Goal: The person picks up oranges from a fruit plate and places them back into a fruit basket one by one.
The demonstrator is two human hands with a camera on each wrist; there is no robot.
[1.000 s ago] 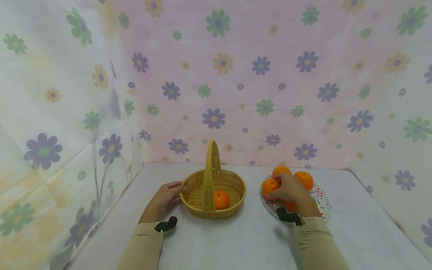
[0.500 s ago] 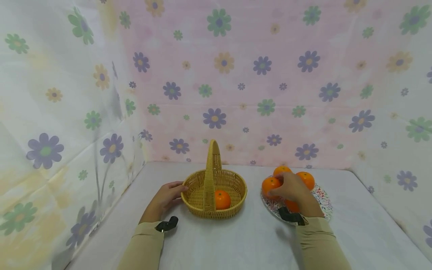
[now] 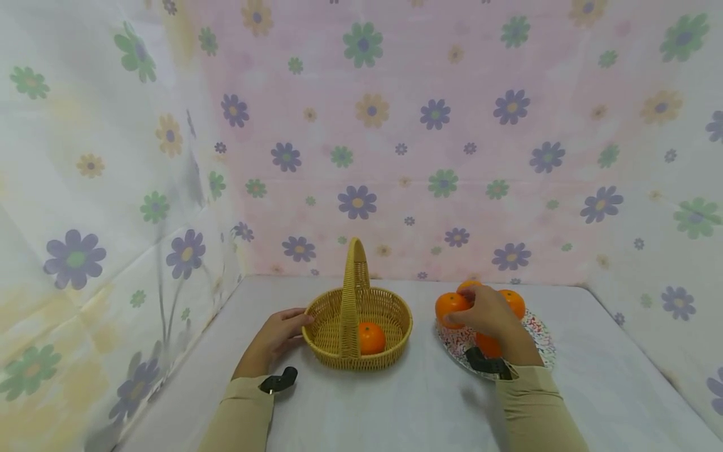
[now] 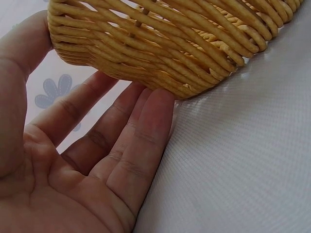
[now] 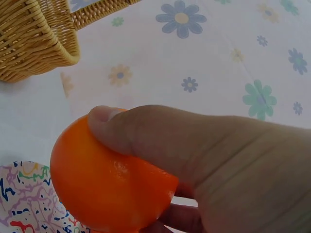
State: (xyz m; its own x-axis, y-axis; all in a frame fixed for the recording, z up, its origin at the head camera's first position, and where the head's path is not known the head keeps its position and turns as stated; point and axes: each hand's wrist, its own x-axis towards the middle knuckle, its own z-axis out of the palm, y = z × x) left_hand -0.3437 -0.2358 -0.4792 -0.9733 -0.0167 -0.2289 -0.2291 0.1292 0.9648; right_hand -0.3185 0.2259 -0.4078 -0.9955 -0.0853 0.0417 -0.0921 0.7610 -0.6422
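A yellow wicker basket (image 3: 390, 359) with a tall arched handle stands on the table, with one orange (image 3: 371, 339) inside it. At its left rim, my left hand (image 3: 275, 334) holds the basket's side. In the left wrist view, the thumb reaches over the rim, and the fingers (image 4: 150, 126) lie along the lower wall. My right hand (image 3: 490, 317) grips another orange (image 3: 450, 309) just above a patterned plate (image 3: 539, 333). Its thumb lies across the top of this orange (image 5: 109, 179) in the right wrist view; the other fingers are mostly hidden behind it.
More oranges sit on the plate: one behind the right hand (image 3: 470, 285), one to its right (image 3: 513, 302) and one partly under the wrist (image 3: 488, 345). A white cloth (image 3: 418, 402) covers the table. Flower-printed curtains (image 3: 395, 157) close off the back and sides.
My right hand has raised its orange slightly off the plate and towards the left. The left hand stays at the basket's rim, and the basket has not moved.
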